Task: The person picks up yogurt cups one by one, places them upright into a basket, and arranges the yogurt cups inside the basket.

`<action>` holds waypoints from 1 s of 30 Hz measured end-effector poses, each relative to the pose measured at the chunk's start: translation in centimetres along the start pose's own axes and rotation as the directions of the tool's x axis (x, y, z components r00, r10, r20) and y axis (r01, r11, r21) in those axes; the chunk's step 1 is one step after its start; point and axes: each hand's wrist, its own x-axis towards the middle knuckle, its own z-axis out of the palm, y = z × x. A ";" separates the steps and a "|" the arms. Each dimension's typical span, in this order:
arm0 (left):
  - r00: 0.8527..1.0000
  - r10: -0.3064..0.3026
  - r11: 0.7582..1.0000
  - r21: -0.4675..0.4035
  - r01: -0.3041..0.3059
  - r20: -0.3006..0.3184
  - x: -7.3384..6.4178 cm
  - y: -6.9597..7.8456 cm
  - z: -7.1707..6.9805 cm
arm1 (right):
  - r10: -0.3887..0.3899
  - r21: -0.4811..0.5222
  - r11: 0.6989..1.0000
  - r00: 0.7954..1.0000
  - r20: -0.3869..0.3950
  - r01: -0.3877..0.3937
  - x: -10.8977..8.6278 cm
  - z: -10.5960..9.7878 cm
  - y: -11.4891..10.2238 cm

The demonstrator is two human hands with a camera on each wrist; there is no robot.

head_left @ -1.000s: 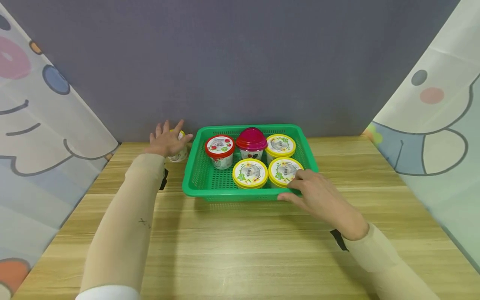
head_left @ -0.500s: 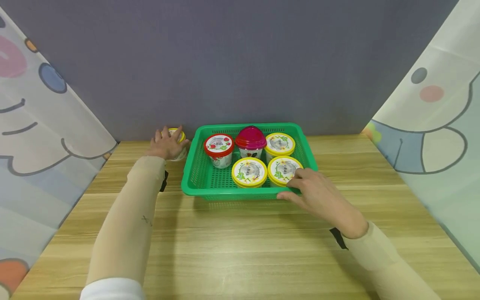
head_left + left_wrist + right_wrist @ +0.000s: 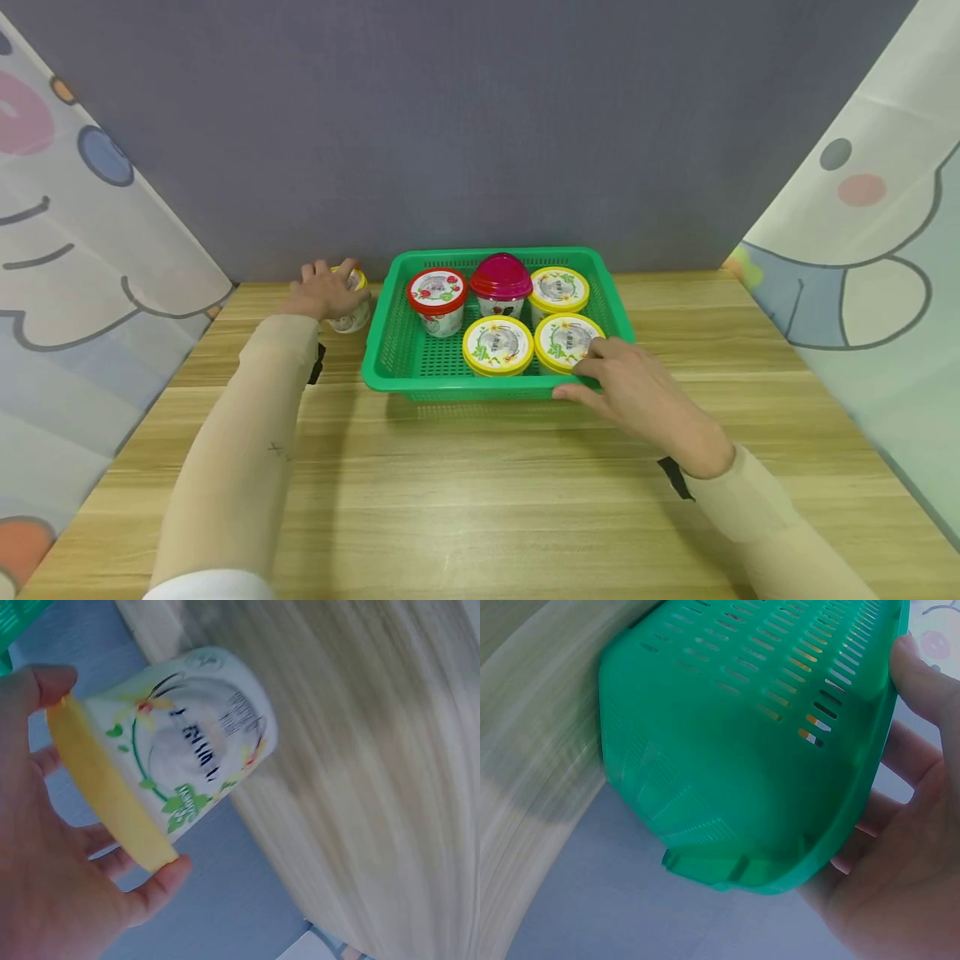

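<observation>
My left hand (image 3: 321, 293) grips a white paper ice cream tub (image 3: 350, 320) from above, left of the basket. In the left wrist view its fingers and thumb curl round the edge of the yellow lid (image 3: 109, 787), and the tub's base is right at the wood. My right hand (image 3: 637, 392) holds the near right rim of a green plastic basket (image 3: 420, 384), thumb outside and fingers reaching over the rim. Inside stand several tubs: a red-lidded one (image 3: 438, 290), one with a magenta domed lid (image 3: 501, 277), and yellow-lidded ones (image 3: 498, 345).
The basket stands on a wooden table (image 3: 450, 492), near a grey back panel (image 3: 480, 125). Cartoon-printed curtains (image 3: 67, 250) hang along both sides. Bare mesh floor shows at the basket's front left.
My left hand has come down from spread fingers over the tub to a grip on its lid. The tub sits slightly nearer and further left. My right hand keeps its hold.
</observation>
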 end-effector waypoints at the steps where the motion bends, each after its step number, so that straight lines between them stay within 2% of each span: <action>1: 1.000 0.002 1.000 0.007 -0.002 0.003 -0.1 0.0 -0.1 | 0.003 0.002 1.000 1.000 0.003 -0.003 0.0 0.0 0.0; 9: 0.996 -0.006 0.999 0.046 0.002 0.092 -0.4 0.1 -0.8 | 0.019 0.008 1.000 1.000 0.013 -0.020 0.1 -0.1 0.0; 13: 0.993 -0.005 0.999 0.051 -0.001 0.114 -0.5 0.2 -1.0 | 0.026 0.008 1.000 0.999 0.021 -0.026 0.1 -0.1 -0.1; 18: 0.994 0.020 0.998 0.057 -0.026 0.104 -0.5 0.0 -0.8 | 0.028 0.006 1.000 0.999 0.025 -0.028 0.1 -0.1 -0.2; 30: 0.998 0.023 0.998 0.051 -0.026 0.066 -1.2 -0.3 -1.2 | 0.021 0.006 1.000 0.999 0.026 -0.022 0.1 -0.3 -0.3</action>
